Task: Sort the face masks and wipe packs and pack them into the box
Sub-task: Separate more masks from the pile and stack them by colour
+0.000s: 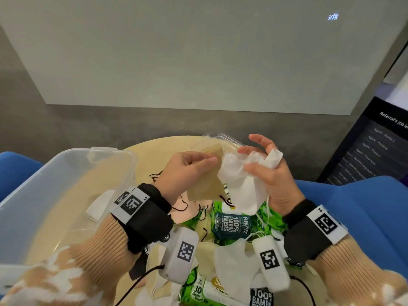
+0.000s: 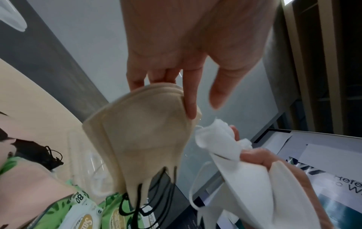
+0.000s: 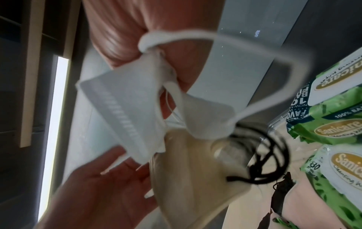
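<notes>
Beige mask (image 1: 206,184): folded flat, black ear loops hanging, raised above the pile. White mask (image 1: 241,173): crumpled, white loops, raised just beside it, touching. Green wipe packs (image 1: 234,224): lying flat on the desk among loose masks. Clear box (image 1: 44,195): open, at left.

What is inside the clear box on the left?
Nothing shows inside the box; through its clear walls only the table appears. Its near corner is hidden by the left hand and sleeve.

Beige ribbed sleeves (image 1: 106,246); black wrist straps (image 1: 150,215) with white coded tags (image 1: 130,203).
</notes>
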{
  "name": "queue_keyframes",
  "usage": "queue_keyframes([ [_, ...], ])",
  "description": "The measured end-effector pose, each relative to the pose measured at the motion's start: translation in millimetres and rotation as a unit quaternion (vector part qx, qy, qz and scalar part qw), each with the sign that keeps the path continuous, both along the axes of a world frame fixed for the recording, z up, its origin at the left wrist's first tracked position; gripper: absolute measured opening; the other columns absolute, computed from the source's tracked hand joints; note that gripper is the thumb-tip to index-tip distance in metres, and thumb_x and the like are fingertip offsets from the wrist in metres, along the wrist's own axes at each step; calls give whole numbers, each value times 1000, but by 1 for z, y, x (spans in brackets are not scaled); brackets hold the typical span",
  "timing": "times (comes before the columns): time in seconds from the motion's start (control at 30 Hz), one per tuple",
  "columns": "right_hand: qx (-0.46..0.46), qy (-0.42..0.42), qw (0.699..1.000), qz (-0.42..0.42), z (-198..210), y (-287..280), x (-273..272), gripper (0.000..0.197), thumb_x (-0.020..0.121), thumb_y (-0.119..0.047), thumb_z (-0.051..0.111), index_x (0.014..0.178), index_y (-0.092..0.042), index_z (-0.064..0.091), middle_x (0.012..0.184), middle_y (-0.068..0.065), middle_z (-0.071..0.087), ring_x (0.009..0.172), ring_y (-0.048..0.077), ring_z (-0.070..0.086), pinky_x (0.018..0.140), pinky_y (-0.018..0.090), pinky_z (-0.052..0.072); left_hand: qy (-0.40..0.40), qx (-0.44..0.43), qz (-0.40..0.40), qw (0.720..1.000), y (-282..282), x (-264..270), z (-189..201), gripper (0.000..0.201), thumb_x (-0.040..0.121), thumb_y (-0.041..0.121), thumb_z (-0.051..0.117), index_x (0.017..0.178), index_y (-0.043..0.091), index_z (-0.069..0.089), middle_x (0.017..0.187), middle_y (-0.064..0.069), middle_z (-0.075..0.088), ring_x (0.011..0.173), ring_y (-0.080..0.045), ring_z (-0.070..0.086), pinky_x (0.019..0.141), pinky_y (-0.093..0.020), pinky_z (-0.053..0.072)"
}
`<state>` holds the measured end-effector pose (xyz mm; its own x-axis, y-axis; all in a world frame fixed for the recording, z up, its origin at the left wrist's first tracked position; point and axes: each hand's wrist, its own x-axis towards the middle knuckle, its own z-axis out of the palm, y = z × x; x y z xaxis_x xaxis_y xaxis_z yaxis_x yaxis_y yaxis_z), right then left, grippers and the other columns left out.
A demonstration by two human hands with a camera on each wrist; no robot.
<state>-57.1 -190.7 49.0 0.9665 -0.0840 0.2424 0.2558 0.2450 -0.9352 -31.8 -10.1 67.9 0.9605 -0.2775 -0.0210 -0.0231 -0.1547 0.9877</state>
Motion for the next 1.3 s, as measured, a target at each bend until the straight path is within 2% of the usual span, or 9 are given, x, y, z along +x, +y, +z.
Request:
queue_keyframes([
  [0.1,-1,-3,1000,26,-1,4,-1,57,68,0,61,120,-22,50,95,-5,70,89,13,67,74,27,56,-6,10,-23,1000,-7,-4,0,50,61,53,68,93,14,74,92,-5,72,76,-11,64,65,-22,49],
  [0.3,-6,19,999,34,1,1,0,50,75,12,56,114,-19,53,105,4,68,93,19,67,78,36,59,-18,6,49,999,-6,5,-3,17,77,24,75,83,8,74,80,-8,69,65,-16,60,62,-27,50],
  [0.4,5,57,998,-27,0,-9,4,42,86,21,42,100,-16,57,103,8,64,79,18,71,62,33,59,-4,-19,55,998,2,9,-1,24,79,23,73,87,1,73,78,-9,67,66,-21,60,63,-30,49],
  [0.6,-104,34,990,-90,1,-20,0,42,72,13,44,94,-19,61,99,1,66,38,7,46,40,19,39,16,-19,55,998,9,14,2,23,77,29,75,80,6,72,66,-1,65,59,-16,58,59,-27,45],
  [0.8,-178,-63,982,-24,-2,-15,-3,53,69,9,76,108,-25,62,107,-10,66,73,-3,61,59,9,46,39,-23,15,999,8,11,1,24,81,26,70,87,3,72,68,-1,67,59,-15,60,54,-24,49],
  [0.93,-178,-111,975,-75,-1,-12,1,32,67,-10,81,81,-38,72,105,-18,66,95,3,61,63,7,46,43,-16,-14,999,6,10,-1,25,81,25,70,89,2,73,73,-5,68,61,-15,61,56,-21,50],
  [1.1,-151,-77,980,-102,7,-13,-3,20,82,-3,69,86,-22,69,80,-17,68,53,2,55,45,13,40,26,6,-29,999,8,7,1,41,71,48,65,92,14,74,83,-4,72,70,-13,65,67,-28,54],
  [1.2,-153,-56,983,-87,11,-17,-6,8,79,-9,69,79,-16,64,57,-10,56,42,6,45,40,17,37,-11,-18,-17,1000,9,7,6,47,67,52,62,95,16,74,87,-4,73,69,-11,64,62,-25,52],
  [1.3,-153,-20,987,-35,13,-17,-6,6,72,-15,64,77,-12,60,56,-5,51,37,6,41,39,19,37,-46,-52,-26,997,8,7,11,49,72,50,65,103,12,72,102,-11,71,74,-10,64,60,-19,51],
])
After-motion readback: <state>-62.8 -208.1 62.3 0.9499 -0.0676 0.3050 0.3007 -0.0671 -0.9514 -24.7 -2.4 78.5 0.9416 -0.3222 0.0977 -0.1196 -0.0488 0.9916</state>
